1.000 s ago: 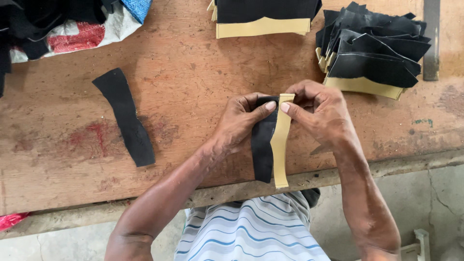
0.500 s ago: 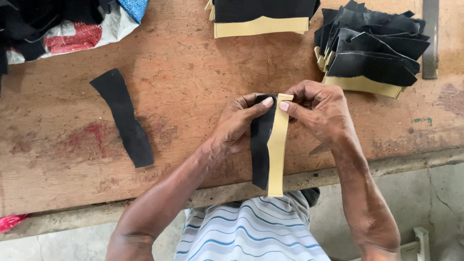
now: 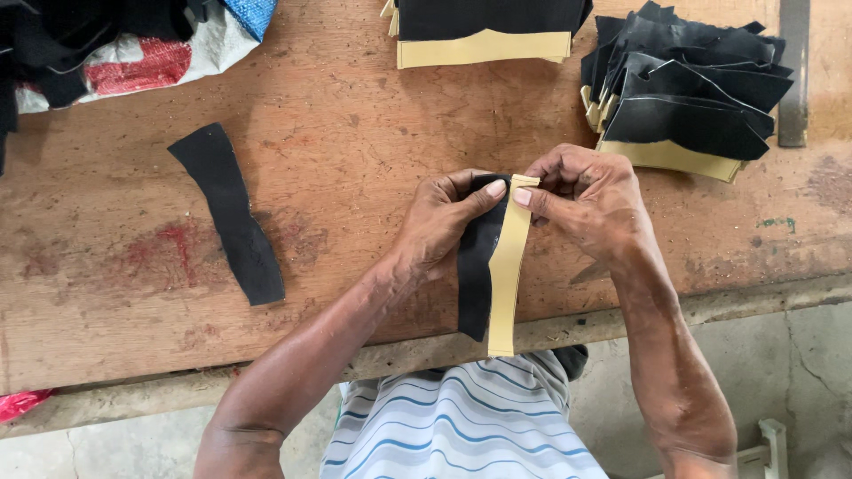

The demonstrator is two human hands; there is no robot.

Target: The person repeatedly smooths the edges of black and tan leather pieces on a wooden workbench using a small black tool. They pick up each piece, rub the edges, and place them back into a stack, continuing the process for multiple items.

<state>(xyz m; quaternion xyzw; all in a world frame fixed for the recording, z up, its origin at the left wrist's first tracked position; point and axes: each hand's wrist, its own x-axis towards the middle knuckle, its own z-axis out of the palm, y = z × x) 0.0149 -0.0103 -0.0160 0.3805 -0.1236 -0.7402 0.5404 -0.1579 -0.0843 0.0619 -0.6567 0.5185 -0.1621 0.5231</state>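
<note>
Item: our left hand (image 3: pixel 439 226) and right hand (image 3: pixel 590 200) pinch the top of a curved black strip with tan backing (image 3: pixel 491 266), hanging over the worn wooden surface (image 3: pixel 337 160); we judge peeling underway, needing steady separation. Spare black strip (image 3: pixel 229 213) lies left.

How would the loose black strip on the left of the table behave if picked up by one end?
Probably floppy: the black strip is thin and lies flat in a wavy curve on the table. Likely light, like the similar piece that hangs limp from the left hand and right hand. Its matte surface suggests little slip.

black strip (image 3: pixel 473 266), tan strip (image 3: pixel 506 275); shirt (image 3: pixel 461 426) — blue-striped
</note>
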